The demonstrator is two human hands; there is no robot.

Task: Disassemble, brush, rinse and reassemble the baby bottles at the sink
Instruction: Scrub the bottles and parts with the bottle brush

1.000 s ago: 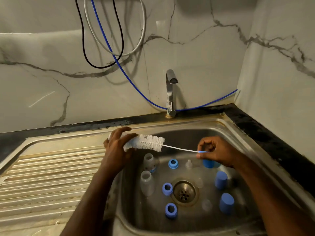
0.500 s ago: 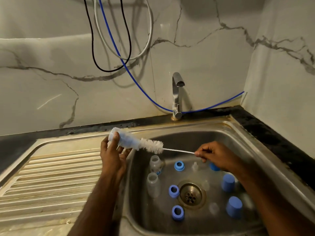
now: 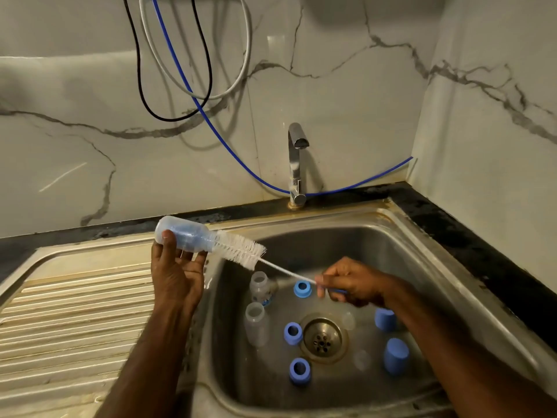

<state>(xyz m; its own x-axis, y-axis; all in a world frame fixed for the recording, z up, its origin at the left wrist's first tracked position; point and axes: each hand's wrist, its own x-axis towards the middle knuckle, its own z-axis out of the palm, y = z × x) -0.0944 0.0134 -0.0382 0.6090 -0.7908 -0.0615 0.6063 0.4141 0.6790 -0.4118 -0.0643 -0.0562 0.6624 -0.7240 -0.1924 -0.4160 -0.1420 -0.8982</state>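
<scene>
Left hand [image 3: 176, 277] gripping clear plastic bottle [image 3: 184, 238], right hand [image 3: 351, 283] pinching bristly brush [image 3: 241, 250] — wire-stemmed.

Single head view, close, downward over the sink [image 3: 422, 236]

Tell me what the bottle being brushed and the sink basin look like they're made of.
Bottle: likely clear plastic, slightly frosted; the brush's blue tip shows through it. Sink: apparently stainless steel, a dull brushed grey with soft reflections and some staining.
</scene>
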